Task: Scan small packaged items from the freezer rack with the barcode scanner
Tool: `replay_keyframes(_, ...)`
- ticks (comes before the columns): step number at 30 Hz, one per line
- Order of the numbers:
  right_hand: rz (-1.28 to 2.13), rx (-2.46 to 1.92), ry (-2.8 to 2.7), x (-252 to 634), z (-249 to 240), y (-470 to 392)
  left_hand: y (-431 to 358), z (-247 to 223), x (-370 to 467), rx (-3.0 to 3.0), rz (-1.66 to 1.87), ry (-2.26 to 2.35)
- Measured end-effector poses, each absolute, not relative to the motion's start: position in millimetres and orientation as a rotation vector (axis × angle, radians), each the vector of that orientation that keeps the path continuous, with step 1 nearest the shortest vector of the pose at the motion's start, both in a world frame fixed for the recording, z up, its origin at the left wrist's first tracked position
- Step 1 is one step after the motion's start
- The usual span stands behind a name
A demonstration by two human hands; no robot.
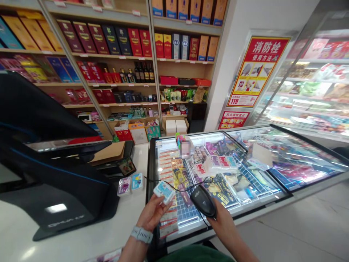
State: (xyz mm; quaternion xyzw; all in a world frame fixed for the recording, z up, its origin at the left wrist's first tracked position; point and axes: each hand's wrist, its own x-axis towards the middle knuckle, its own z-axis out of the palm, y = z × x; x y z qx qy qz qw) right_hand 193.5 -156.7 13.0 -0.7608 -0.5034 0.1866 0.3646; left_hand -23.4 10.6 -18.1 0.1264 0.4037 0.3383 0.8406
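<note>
Head view: left hand (156, 214) pinches pack (164, 191); right hand (221, 220) wraps scanner (203, 201). Cable (180, 190) near pack could snag, tugging it loose.

Glossy glass freezer top (188, 214), matt cardboard (109, 153)

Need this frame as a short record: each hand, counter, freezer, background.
left_hand: left hand holds blue-labelled pack
right_hand: right hand holds black scanner, cable attached
counter: purple-labelled pack beside second blue-labelled pack; black terminal at left
freezer: glass-topped freezer, packaged goods visible in wire baskets
background: stocked shelves, red wall sign
</note>
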Motion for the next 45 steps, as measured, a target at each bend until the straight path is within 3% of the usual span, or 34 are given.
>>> replay_keyframes(24, 0.452, -1.909, -1.265, 217, 16, -155, 35, 21, 16, 0.635, 0.773, 0.803)
replay_keyframes(45, 0.378, -1.857, -1.177, 199, 12, -159, 41, 20, 34, 0.859, 0.897, 0.805)
